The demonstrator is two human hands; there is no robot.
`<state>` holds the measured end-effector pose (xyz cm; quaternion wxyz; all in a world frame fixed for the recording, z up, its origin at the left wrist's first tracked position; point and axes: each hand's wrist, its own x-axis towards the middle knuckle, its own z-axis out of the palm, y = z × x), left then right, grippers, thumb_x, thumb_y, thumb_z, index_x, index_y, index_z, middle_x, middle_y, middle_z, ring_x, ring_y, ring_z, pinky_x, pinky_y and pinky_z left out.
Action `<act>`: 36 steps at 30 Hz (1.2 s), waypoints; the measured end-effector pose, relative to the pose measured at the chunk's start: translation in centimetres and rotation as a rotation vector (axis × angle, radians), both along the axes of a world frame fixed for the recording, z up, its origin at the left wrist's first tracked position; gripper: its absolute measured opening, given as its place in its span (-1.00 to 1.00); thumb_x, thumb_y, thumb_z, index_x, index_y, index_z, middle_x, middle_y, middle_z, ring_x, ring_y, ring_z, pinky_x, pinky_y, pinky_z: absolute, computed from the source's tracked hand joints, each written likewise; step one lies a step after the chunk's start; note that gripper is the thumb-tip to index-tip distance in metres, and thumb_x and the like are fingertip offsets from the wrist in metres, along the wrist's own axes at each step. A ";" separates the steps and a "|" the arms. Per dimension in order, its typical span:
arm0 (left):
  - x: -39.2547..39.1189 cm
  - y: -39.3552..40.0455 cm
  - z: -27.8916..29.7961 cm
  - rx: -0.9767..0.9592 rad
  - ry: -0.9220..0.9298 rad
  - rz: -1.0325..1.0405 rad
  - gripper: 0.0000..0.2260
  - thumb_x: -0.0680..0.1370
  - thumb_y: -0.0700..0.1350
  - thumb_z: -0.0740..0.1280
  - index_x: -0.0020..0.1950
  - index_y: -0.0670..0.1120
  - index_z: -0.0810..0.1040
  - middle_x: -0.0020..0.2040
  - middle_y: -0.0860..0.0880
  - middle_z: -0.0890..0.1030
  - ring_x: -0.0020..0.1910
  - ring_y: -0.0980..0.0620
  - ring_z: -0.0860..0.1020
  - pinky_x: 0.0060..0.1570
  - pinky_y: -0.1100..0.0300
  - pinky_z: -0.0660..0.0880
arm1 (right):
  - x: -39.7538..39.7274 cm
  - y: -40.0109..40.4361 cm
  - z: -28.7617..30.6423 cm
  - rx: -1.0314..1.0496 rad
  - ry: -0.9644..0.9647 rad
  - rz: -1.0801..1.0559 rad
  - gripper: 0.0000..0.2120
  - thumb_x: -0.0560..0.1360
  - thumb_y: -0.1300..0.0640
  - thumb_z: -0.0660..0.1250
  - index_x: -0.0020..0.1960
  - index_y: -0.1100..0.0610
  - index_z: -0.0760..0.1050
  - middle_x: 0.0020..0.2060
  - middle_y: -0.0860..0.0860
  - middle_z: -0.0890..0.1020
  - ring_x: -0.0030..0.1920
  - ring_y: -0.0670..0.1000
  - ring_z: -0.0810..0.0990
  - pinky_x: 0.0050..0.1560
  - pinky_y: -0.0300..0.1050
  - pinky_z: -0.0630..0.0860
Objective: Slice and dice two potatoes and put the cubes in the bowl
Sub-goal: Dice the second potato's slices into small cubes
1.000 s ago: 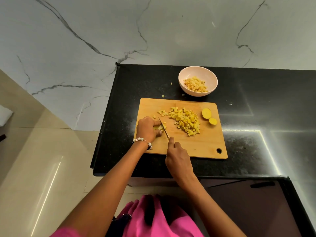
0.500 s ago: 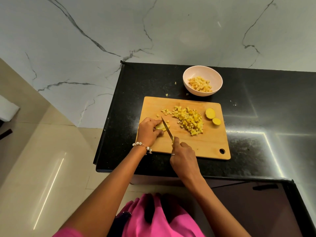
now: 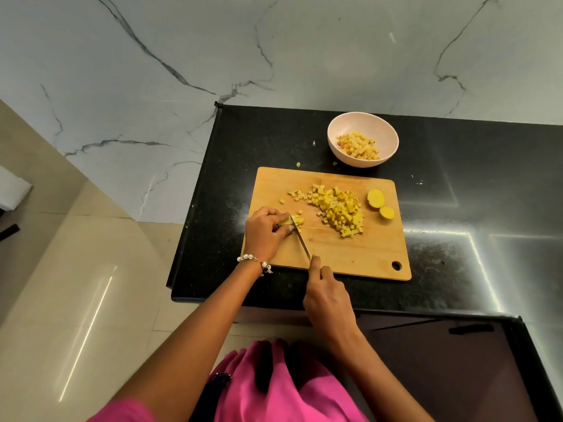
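My knife (image 3: 300,237) has come down through the potato piece (image 3: 286,221) my left hand (image 3: 265,233) pinches on the board (image 3: 350,254); right hand (image 3: 327,300) clenches the handle, more cubes (image 3: 338,210) for the bowl (image 3: 362,138)

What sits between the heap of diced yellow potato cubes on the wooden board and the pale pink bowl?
Nothing visible. From the heap of yellow potato cubes, bare wooden cutting board and a strip of black countertop lead to the pale pink bowl. The two potato end pieces lie off to the right.
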<state>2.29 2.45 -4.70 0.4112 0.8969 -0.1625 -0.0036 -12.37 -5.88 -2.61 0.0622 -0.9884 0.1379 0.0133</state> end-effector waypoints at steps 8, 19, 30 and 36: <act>-0.1 0.7 0.0 -0.089 0.017 -0.035 -0.57 0.34 -0.16 0.53 0.19 -0.11 0.59 -0.04 0.03 0.57 -0.22 0.09 0.55 -0.17 0.48 0.44 | 1.7 -0.9 1.1 0.189 -0.041 -0.051 -0.50 0.59 0.26 0.02 0.52 0.26 0.04 0.13 0.20 0.48 0.01 0.22 0.51 -0.18 -0.06 0.28; -0.4 0.5 -0.7 -0.106 -0.083 0.055 -0.63 0.33 -0.18 0.53 0.12 -0.07 0.64 -0.09 0.00 0.67 -0.07 0.03 0.53 -0.05 0.26 0.45 | 2.5 0.5 1.5 0.158 0.046 -0.021 -0.48 0.55 0.32 0.02 0.50 0.31 0.03 0.13 0.24 0.48 -0.02 0.25 0.55 -0.14 0.02 0.40; -0.4 0.4 -0.6 -0.145 -0.028 0.091 -0.56 0.34 -0.15 0.53 0.20 -0.06 0.59 -0.09 0.05 0.68 -0.06 0.11 0.42 -0.01 0.07 0.48 | 0.0 0.5 0.6 0.021 0.038 0.009 -0.38 0.08 0.37 0.52 0.14 0.40 0.53 -0.36 0.17 0.55 -0.64 0.09 0.44 -0.71 -0.13 0.25; -0.6 0.7 -0.3 -0.149 0.008 0.082 -0.48 0.34 -0.13 0.53 0.29 -0.06 0.52 -0.06 0.05 0.67 -0.03 0.03 0.45 0.04 0.12 0.46 | 1.2 -0.6 0.8 0.160 0.005 0.005 -0.45 0.56 0.32 0.02 0.53 0.28 -0.03 0.16 0.22 0.45 -0.04 0.23 0.55 -0.22 -0.05 0.31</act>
